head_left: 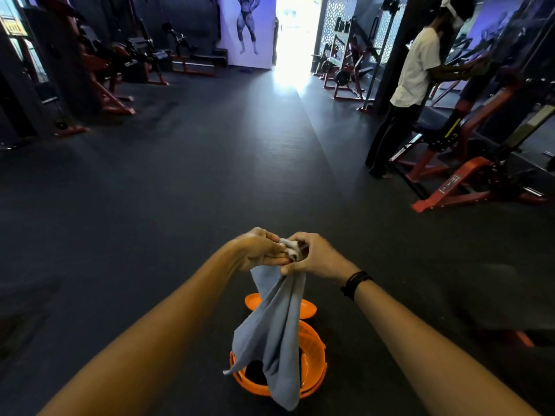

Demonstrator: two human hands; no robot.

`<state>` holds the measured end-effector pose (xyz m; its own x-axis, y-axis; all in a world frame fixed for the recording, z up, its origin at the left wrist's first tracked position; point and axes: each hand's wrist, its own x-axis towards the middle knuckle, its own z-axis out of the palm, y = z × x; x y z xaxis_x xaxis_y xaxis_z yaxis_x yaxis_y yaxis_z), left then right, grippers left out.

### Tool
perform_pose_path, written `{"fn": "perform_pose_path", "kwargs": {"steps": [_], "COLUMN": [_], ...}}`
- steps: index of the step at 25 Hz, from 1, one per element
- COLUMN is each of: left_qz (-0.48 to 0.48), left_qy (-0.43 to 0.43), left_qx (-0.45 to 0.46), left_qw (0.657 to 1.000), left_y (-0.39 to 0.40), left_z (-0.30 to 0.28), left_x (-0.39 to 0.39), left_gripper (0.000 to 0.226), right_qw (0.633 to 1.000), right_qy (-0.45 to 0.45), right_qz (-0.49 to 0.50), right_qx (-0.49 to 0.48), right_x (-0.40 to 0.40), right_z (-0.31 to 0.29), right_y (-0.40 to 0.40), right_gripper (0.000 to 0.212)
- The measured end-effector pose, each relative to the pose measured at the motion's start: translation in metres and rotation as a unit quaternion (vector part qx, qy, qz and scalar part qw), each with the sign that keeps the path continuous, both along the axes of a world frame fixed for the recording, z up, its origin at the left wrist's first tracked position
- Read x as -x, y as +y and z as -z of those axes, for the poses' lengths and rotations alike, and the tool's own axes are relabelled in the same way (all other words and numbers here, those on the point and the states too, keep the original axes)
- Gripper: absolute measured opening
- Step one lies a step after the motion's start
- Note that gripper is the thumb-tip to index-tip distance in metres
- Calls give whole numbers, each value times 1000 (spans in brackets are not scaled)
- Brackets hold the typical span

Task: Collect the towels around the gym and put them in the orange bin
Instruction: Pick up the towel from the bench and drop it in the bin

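Gripping: both hands held one grey towel (274, 334) by its bunched top edge, out in front of the person, above the gym floor (186, 181).
Left hand (259, 250): fingers curled around the gathered cloth, pinching it from the left side.
Right hand (312, 256): thumb and fingers clamped on the same bunch from the right — a dark band (356, 283) circled that wrist.
Towel: it hung straight down from the two hands, its lower folds draped in front of the orange bin (312, 355); whether the cloth touched the rim could not be told.
Orange bin: a slotted round basket standing on the dark floor directly below the hands, a dark shape lying inside it.
Orange lid (306, 307): a flat orange piece lay on the floor just beyond the bin, partly hidden by the towel.
Background: a second person (417, 70) in a white shirt stood at a red-framed machine (468, 175) on the right — more red equipment (117, 94) lined the left wall, and a bright doorway (295, 31) glared at the far end.
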<state>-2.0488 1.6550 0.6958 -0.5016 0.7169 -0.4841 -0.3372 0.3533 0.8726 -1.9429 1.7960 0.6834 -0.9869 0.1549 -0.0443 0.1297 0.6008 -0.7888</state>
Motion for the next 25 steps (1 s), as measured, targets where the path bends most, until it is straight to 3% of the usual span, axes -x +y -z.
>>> {"fn": "perform_pose_path", "kwargs": {"steps": [2,4,6,9,11,12,13,15,17,19,22,25], "left_qz": [31,69,147,247,210,145,49,-110,-145,-174,-205,-91], "left_qy": [6,192,413,566,662,705,717,641,567,529,471,475], "left_qx": [-33,-16,72,273,285,241,175,26,-48,-71,-99,29], "left_qw": [999,979,896,737,660,651,673,759,809,828,852,875], "left_y": [-2,-10,-24,-43,-53,-55,-56,-49,-38,-27,-21,-26], "left_z": [2,12,28,65,80,82,82,68,50,37,27,25], "left_x": [2,12,23,34,34,34,37,41,36,28,26,44], "left_gripper": [25,22,41,80,70,58,50,39,28,20,28,19], "right_qw": [993,990,990,986,982,980,976,969,966,963,962,972], "right_qy": [44,91,121,143,144,145,146,132,102,82,95,36], "right_qz": [12,22,42,91,119,137,161,204,224,233,248,224], "right_qx": [-107,-109,-59,0,8,-1,-13,-41,-83,-109,-68,-56], "right_x": [1,0,-3,-8,-13,-17,-22,-32,-38,-43,-48,-50], "right_z": [6,8,5,1,1,2,2,2,3,6,9,13], "right_y": [5,8,16,31,38,43,48,62,72,76,77,78], "right_gripper": [25,14,13,11,8,6,7,12,16,16,11,9]}}
